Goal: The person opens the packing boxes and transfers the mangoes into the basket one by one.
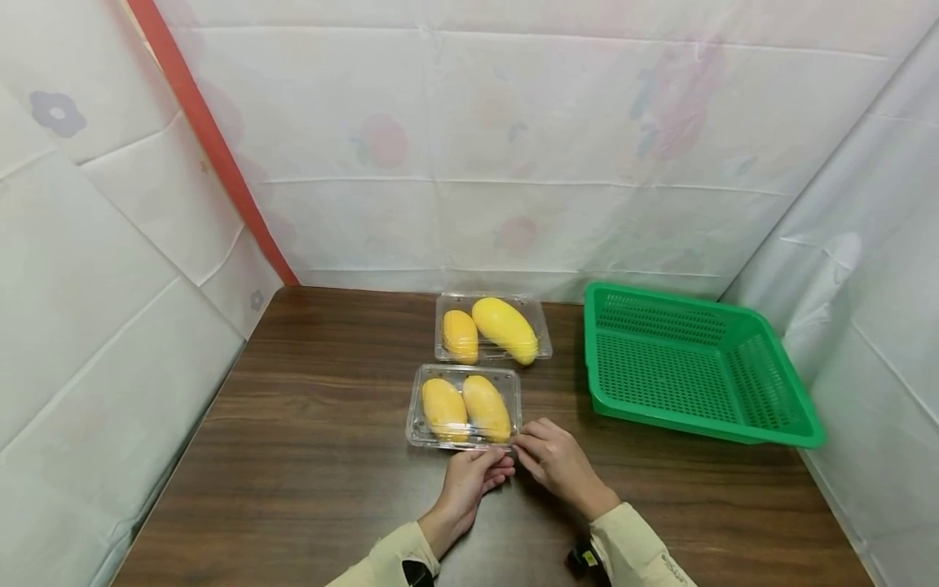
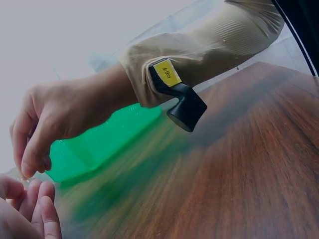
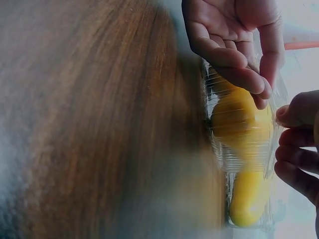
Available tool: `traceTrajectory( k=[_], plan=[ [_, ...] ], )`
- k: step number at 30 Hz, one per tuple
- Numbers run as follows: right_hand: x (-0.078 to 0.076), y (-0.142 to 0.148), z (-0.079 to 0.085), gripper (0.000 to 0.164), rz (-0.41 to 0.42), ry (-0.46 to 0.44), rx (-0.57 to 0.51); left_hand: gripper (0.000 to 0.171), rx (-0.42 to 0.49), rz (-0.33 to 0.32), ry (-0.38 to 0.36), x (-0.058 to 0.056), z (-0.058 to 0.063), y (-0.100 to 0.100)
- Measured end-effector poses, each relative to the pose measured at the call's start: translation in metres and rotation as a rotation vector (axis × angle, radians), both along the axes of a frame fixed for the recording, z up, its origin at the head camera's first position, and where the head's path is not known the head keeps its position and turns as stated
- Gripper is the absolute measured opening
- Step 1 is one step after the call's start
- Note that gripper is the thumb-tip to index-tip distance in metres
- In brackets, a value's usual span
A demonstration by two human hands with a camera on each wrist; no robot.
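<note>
- L hand (image 1: pixel 473 483) & R hand (image 1: pixel 559 461) nearly tog., each pinching nr clamshell (image 1: pixel 418 439) at front R corner.
- Risk: uneven pull cracks thin plastic or pops lid; mangoes (image 1: pixel 443 408) inside might roll.
- Far clamshell (image 1: pixel 544 330) just behind; fwd shove could bump it.
- Green basket (image 1: pixel 660 379) to R, apart.

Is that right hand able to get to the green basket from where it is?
Probably yes: bare table lies between the right hand and the basket. It would first have to leave the front box.
</note>
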State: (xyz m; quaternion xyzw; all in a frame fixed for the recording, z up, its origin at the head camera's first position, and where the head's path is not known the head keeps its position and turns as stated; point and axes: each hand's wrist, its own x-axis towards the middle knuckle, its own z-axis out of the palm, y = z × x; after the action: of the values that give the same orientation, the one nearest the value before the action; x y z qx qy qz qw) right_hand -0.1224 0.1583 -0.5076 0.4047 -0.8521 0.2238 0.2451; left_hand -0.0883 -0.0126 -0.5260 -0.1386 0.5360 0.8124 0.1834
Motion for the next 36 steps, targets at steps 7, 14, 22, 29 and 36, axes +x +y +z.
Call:
traceTrajectory(
  k=[7,14,22,29,36],
  plan=[
    [-0.002,0.000,0.003,0.008,0.030,-0.010,0.013,0.021,-0.014,0.061,0.008,0.000,0.001,0.006],
    [-0.010,-0.001,0.023,0.009,0.088,0.059,-0.043,0.018,-0.027,0.111,0.021,0.002,0.003,0.010],
    [-0.024,-0.005,0.054,0.010,0.047,0.033,0.033,0.028,-0.058,0.017,-0.015,-0.005,0.010,-0.002],
    [-0.016,0.003,0.037,0.018,0.040,-0.006,-0.006,0.035,-0.042,-0.063,-0.033,-0.003,0.012,-0.008],
    [-0.016,0.004,0.034,0.021,0.034,-0.003,-0.006,0.036,-0.015,-0.021,-0.050,-0.006,0.011,-0.022]
  ],
)
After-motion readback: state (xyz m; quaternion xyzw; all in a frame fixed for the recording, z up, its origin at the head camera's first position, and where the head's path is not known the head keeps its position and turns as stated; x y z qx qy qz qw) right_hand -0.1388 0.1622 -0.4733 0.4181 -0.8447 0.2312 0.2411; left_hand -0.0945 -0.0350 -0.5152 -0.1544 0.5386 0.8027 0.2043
